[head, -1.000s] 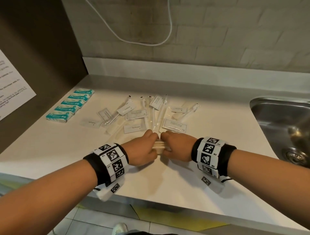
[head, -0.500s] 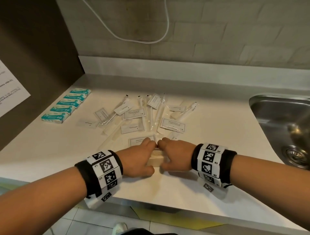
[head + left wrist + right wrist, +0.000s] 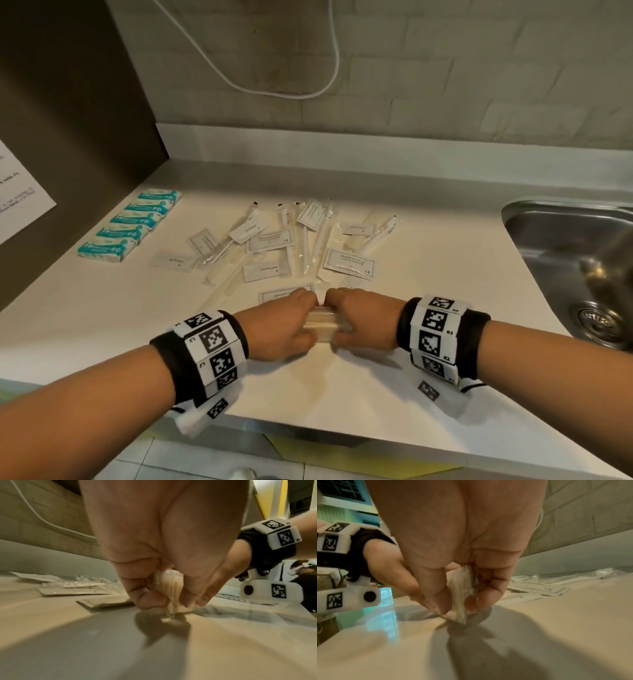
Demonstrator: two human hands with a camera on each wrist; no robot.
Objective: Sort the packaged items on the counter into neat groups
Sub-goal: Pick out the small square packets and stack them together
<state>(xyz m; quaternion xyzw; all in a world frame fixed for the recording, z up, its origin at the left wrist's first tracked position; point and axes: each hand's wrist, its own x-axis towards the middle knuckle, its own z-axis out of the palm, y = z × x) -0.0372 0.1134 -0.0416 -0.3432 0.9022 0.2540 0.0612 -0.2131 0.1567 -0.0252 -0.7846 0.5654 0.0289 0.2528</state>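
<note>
Bundle: while both my hands clamp it, the stack of clear-wrapped packets [image 3: 322, 325] stands on edge on the counter [image 3: 85, 308], near its front.
Left hand [image 3: 281, 327]: fingers curled around the stack's left end.
Right hand [image 3: 363, 318]: pinching its right end.
Loose sachets [image 3: 349, 263]: at 12 o'clock.
Teal boxes [image 3: 130, 226]: rowed at 10 o'clock.
Sink [image 3: 565, 246]: at 2 o'clock.

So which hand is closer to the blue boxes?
Left. The left hand grips the clear packet stack on the side toward the teal boxes; the right hand grips its far side.
</note>
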